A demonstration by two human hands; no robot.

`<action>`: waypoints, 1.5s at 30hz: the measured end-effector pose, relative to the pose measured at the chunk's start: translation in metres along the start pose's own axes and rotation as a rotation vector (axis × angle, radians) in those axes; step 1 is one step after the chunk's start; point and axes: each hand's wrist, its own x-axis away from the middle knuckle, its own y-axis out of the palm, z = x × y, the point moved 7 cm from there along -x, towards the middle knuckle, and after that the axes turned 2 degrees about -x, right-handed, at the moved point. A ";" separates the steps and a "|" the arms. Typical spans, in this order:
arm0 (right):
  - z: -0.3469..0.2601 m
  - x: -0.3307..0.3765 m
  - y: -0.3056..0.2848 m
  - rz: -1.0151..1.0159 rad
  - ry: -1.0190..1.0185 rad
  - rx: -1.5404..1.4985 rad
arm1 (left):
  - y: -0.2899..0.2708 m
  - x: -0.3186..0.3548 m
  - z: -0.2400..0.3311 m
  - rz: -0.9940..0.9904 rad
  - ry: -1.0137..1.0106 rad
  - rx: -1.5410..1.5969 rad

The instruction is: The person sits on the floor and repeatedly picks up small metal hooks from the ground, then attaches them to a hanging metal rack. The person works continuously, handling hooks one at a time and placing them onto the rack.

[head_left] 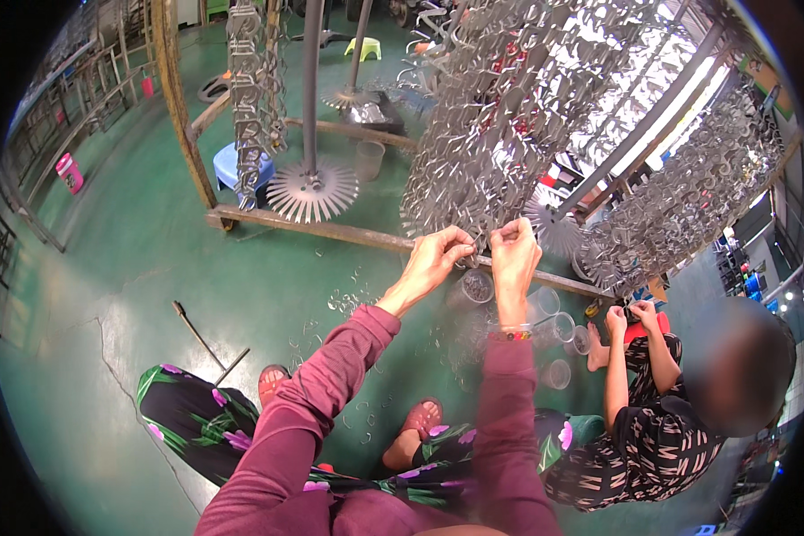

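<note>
My left hand (439, 256) is at the lower end of a dense bundle of hanging metal pieces (500, 125). Its thumb and fingers are pinched together at the bottom tips. Close beside it on the right, my right hand (515, 257) is closed in a pinch at the same strands. What sits between the fingertips of either hand is too small to make out. Just below, a clear cup (476, 286) holds small metal bits. More clear plastic cups (543, 304) stand to the right of my right wrist.
A rusty frame bar (330, 230) runs low behind my hands. Slotted metal discs (313, 192) hang from rods, near a blue stool (228, 165). A T-shaped metal tool (207, 344) and scattered curved bits (357, 299) lie on the floor. Another person (652, 438) works at right, by further hanging strands (688, 205).
</note>
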 end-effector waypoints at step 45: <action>0.000 0.012 -0.011 -0.036 -0.031 -0.179 | 0.017 -0.007 -0.019 -0.004 -0.036 -0.303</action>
